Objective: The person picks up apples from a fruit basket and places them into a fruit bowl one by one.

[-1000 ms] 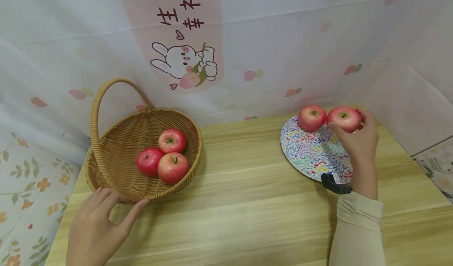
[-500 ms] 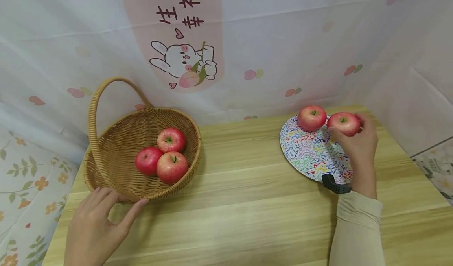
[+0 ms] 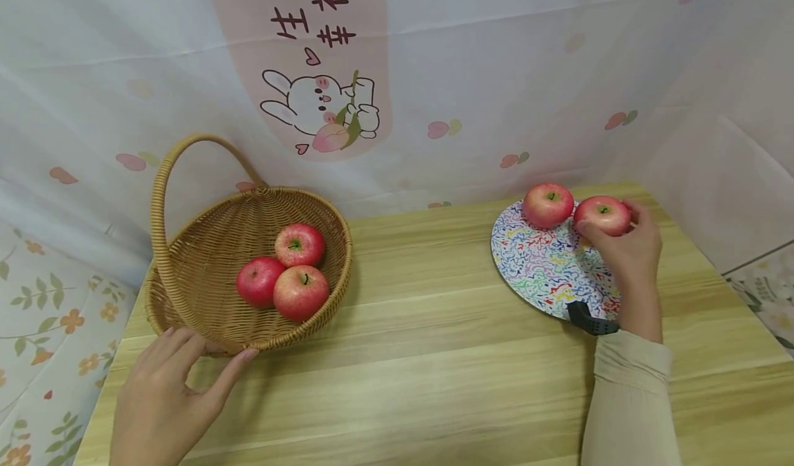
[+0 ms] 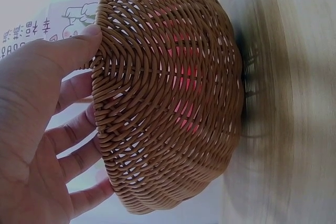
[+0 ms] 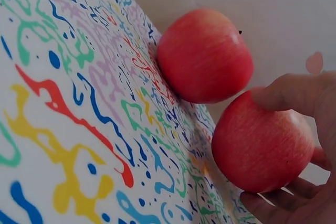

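Note:
My left hand [image 3: 164, 390] grips the near rim of a wicker basket [image 3: 211, 273] with a tall arched handle. In the left wrist view the thumb [image 4: 79, 48] lies on the rim and the other fingers reach behind it. Three red apples sit together in the basket's right half, among them a front apple [image 3: 301, 294]. My right hand [image 3: 635, 259] holds another red apple [image 3: 602, 216] between thumb and fingers, at the back right of a round patterned plate [image 3: 527, 266]. Close on its left rests a further apple [image 5: 205, 56] on the plate.
Basket and plate stand apart on a wood-grain table [image 3: 409, 356]. A white printed cloth [image 3: 484, 59] with a rabbit picture hangs directly behind the table. Floral cloth [image 3: 56, 356] lies past the left edge. A black wrist strap [image 3: 592, 320] overlaps the plate's near edge.
The apple in my right hand has come down slightly toward the plate since one second ago. My left hand keeps its place on the basket rim. The head view has shifted a little.

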`<state>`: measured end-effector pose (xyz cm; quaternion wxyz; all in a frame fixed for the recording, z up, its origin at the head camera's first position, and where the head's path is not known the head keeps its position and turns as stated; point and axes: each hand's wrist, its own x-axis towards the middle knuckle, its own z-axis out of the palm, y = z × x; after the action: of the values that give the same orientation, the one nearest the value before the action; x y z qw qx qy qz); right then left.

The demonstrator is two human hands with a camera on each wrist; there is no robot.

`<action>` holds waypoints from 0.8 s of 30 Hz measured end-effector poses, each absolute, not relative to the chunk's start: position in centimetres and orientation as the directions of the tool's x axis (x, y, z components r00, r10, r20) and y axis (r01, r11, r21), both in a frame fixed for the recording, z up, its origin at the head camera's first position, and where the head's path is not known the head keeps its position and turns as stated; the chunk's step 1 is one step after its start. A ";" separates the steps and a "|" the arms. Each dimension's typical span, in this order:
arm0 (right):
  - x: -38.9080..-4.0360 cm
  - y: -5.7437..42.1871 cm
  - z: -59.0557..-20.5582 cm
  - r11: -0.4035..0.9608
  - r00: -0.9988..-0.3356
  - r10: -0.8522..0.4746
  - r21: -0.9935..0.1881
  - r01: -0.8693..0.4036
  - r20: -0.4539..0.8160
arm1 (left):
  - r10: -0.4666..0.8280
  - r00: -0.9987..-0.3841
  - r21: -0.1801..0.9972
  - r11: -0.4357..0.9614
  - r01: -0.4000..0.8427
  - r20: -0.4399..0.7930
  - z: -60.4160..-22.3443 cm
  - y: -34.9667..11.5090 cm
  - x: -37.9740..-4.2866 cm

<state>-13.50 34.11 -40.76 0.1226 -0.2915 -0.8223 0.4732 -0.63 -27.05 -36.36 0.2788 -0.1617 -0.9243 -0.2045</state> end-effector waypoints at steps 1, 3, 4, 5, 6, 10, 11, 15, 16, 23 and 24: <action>-13.5 34.2 -40.8 0.380 -0.800 0.594 -0.849 0.368 -0.081 | 0.184 -0.786 0.286 0.863 0.416 0.590 -36.4 -27.0 -0.7; -13.6 34.2 -40.8 0.376 -0.801 0.592 -0.849 0.372 -0.089 | 0.180 -0.776 0.285 0.861 0.421 0.604 -36.4 -26.9 -0.8; -13.7 34.3 -40.8 0.377 -0.801 0.591 -0.847 0.376 -0.092 | 0.176 -0.774 0.283 0.863 0.419 0.608 -36.4 -26.9 -0.8; -13.7 34.3 -40.9 0.378 -0.802 0.589 -0.844 0.380 -0.097 | 0.172 -0.773 0.284 0.864 0.416 0.611 -36.5 -26.8 -0.8; -13.7 34.3 -40.9 0.380 -0.803 0.587 -0.842 0.382 -0.100 | 0.167 -0.775 0.288 0.864 0.413 0.610 -36.5 -26.8 -0.8; -13.9 34.4 -41.0 0.391 -0.811 0.576 -0.839 0.378 -0.097 | 0.151 -0.780 0.304 0.863 0.403 0.607 -36.6 -26.7 -0.7; -14.0 34.4 -41.1 0.392 -0.813 0.574 -0.841 0.373 -0.093 | 0.149 -0.782 0.309 0.862 0.403 0.606 -36.6 -26.7 -0.6; -14.1 34.5 -41.4 0.397 -0.828 0.552 -0.844 0.360 -0.094 | 0.141 -0.784 0.314 0.862 0.397 0.604 -36.5 -26.7 -0.5; -14.1 34.6 -41.4 0.396 -0.833 0.545 -0.846 0.358 -0.098 | 0.139 -0.785 0.314 0.864 0.394 0.604 -36.4 -26.7 -0.5; -13.9 35.1 -41.5 0.374 -0.844 0.525 -0.860 0.346 -0.112 | 0.122 -0.797 0.339 0.859 0.384 0.592 -36.8 -26.7 -0.5; -13.9 35.0 -41.5 0.373 -0.847 0.520 -0.863 0.340 -0.109 | 0.121 -0.799 0.342 0.858 0.382 0.589 -36.8 -26.8 -0.5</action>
<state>-13.91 35.05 -41.51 0.0908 -0.2610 -0.8236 0.4953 -0.46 -26.76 -36.79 0.2858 -0.1368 -0.9206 -0.2284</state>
